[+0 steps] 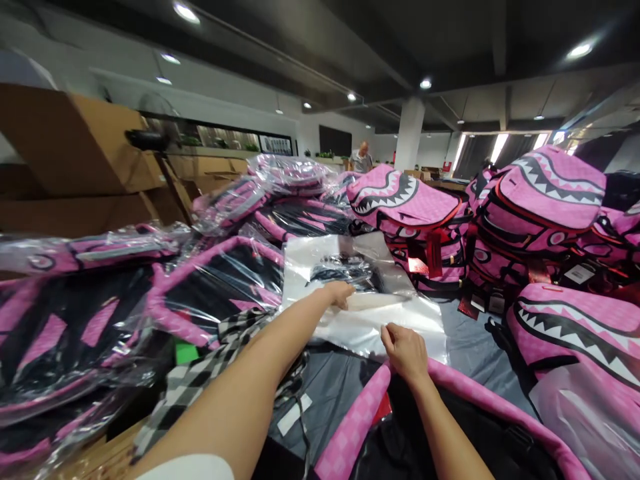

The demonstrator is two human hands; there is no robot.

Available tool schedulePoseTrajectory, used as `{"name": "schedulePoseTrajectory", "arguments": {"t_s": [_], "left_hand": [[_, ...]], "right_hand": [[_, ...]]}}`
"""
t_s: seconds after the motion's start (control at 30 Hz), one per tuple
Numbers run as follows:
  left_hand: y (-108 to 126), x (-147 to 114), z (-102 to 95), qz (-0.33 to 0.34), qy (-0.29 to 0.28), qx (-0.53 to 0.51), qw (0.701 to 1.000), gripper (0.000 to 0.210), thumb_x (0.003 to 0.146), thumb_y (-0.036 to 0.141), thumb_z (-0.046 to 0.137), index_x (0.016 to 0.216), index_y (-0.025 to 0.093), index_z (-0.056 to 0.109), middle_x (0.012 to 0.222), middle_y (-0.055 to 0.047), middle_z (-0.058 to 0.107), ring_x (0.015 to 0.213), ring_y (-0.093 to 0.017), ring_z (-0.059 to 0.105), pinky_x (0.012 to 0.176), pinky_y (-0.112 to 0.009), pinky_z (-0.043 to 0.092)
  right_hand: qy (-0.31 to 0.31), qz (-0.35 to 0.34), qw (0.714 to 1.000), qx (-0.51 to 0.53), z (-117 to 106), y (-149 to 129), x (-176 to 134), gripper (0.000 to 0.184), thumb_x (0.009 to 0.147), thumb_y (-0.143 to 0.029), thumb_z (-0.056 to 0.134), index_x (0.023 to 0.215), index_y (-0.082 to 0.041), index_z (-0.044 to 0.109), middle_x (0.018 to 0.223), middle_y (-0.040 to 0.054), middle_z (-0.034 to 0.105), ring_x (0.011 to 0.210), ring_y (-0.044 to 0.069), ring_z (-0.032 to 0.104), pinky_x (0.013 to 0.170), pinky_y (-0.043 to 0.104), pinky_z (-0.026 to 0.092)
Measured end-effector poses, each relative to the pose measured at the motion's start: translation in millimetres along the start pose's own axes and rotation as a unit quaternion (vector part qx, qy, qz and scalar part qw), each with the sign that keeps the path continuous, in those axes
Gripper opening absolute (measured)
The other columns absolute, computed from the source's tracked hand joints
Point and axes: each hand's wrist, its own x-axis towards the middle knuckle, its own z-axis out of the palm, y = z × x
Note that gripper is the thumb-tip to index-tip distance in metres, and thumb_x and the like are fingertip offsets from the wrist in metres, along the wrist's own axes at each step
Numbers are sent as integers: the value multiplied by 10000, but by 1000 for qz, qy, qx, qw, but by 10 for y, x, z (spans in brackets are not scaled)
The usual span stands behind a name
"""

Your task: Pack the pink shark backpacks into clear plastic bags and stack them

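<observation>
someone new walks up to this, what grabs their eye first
Probably the bright pink checkered backpacks with black-and-white shark-tooth mouths, piled on the right. Next might come the pink-and-black bags wrapped in shiny clear plastic, heaped on the left. Between them, the person's bare left hand is at a glossy, pale plastic bag, with the curled right hand by its near edge.

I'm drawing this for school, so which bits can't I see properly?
All in the head view:
Right hand: its curled fingers hide whether it pinches anything.
Dark thing under the plastic: shine and folds hide what it is.
Front backpack: the bottom edge cuts off its near part.
White tag: writing too small.
Far person: too small; bags hide the legs.
</observation>
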Motion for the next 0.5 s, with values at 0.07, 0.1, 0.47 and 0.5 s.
{"name": "schedulePoseTrajectory", "arguments": {"t_s": [0.07,0.1,0.47,0.5], "left_hand": [[167,-216,-248,22,-24,47,998,182,863,297,764,979,175,696,914,-24,723,843,-194,696,771,-335,568],[263,-347,-375,35,-30,72,996,152,827,240,779,951,193,706,893,-29,733,853,-210,701,777,-331,556],[1046,-2189,-78,89,-92,5,992,180,815,260,677,953,247,791,824,-94,769,768,-276,728,685,-356,543],[1074,-2210,-44,64,-98,-28,993,156,850,300,648,875,248,793,791,-77,769,763,-263,730,690,-341,547]], "right_hand": [[-1,12,1000,-26,-56,-27,-19,437,1063,-354,331,899,-225,716,887,59,766,809,187,699,668,276,353],[-4,12,999,-35,-112,-34,-46,455,1062,-364,328,878,-219,718,871,69,764,814,202,705,676,283,372],[22,-95,991,-92,-758,702,-1039,277,974,-505,424,865,-354,630,900,88,697,917,315,694,821,450,553],[34,-90,991,-92,-727,748,-1071,293,975,-510,408,843,-359,621,878,91,691,900,318,695,807,459,556]]}}
